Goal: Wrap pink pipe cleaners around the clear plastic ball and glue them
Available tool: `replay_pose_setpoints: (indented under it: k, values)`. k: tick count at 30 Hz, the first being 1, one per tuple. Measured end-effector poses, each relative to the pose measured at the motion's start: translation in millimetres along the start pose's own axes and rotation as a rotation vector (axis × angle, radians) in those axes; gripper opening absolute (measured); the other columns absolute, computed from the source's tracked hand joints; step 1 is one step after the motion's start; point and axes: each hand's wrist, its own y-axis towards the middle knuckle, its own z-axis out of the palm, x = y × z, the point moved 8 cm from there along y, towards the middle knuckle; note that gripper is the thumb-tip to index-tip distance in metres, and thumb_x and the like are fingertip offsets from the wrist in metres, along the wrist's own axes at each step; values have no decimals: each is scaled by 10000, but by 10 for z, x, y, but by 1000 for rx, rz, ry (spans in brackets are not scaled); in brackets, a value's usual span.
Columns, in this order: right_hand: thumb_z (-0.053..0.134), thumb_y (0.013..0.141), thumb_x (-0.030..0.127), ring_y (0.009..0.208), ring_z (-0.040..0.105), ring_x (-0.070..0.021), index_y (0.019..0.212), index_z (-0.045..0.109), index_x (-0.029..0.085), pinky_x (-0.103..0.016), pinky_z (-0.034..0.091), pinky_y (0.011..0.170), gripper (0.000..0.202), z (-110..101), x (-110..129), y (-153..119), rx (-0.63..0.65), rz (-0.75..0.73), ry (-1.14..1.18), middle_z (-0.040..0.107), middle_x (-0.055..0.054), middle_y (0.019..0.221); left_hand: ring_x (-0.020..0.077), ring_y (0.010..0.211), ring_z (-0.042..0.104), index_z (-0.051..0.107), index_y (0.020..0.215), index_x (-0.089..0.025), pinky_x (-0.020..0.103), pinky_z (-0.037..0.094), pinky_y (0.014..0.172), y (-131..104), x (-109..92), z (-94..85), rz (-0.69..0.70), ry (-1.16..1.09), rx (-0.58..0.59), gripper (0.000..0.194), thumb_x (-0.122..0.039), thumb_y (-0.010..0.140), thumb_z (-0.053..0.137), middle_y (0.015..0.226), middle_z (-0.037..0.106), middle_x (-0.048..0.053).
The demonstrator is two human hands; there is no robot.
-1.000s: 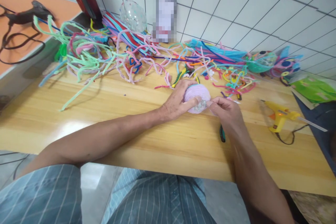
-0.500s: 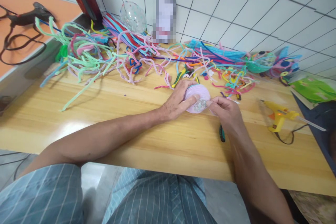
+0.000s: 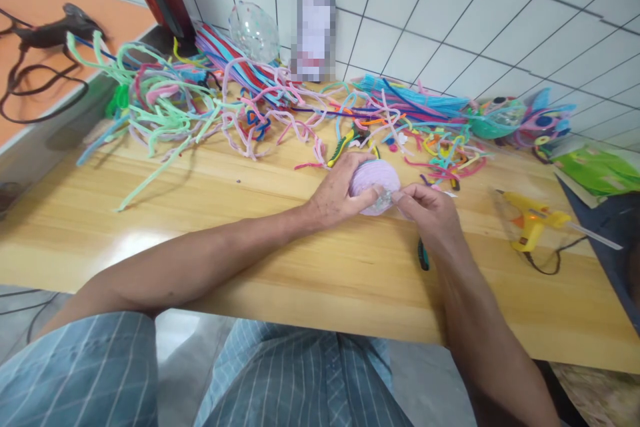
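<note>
A lilac ball, ridged with wound strands and with a clear patch on its lower side, is held above the wooden table. My left hand wraps round its left side, the thumb lying across the front. At the ball's right edge my right hand is closed, thumb and forefinger pinched together on what looks like the lilac strand; the fingertips partly hide it. Under my right hand lies a tool with a dark green handle. Just behind the ball are yellow-and-black pliers.
Tangled green and pink pipe cleaners cover the back left. A phone and a clear dotted ball stand by the tiled wall. On the right lie a yellow glue gun and a green packet.
The ball has turned slightly in my left hand, whose thumb now lies a little further right. My right hand has barely moved.
</note>
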Motion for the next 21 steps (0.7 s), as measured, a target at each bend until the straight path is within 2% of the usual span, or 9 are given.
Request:
replay_pose_setpoints:
  k: [6,12,17,21]
  values:
    - [760,766,543,553,309,-99,605,595,228,-276,313,557,390,2,6,-2,-12,-10,-9,420,56,545,312,1382,596,536,1395,-190,507,480,1206,-2,-29,-3,25,8,6,533,-557,1012,594,1422,640,175]
    - [733,774,507,552,334,-101,617,610,226,-282,348,581,344,-7,4,-4,-23,-11,-10,441,56,549,316,1360,596,547,1391,-173,501,468,1207,-3,-68,-36,-25,-56,31,646,-701,1019,537,1412,626,186]
    - [736,765,501,558,345,-105,614,614,228,-287,354,588,335,-12,-17,1,-36,-8,-17,430,58,551,304,1382,581,550,1399,-184,506,439,1232,-12,-97,-55,-33,-74,37,615,-690,1068,436,1425,628,180]
    - [725,754,510,555,326,-101,599,595,231,-286,328,580,345,0,9,-5,-36,-8,-20,420,59,547,307,1407,572,546,1405,-179,497,444,1233,-12,-80,-45,-10,-46,24,633,-696,1042,500,1452,617,186]
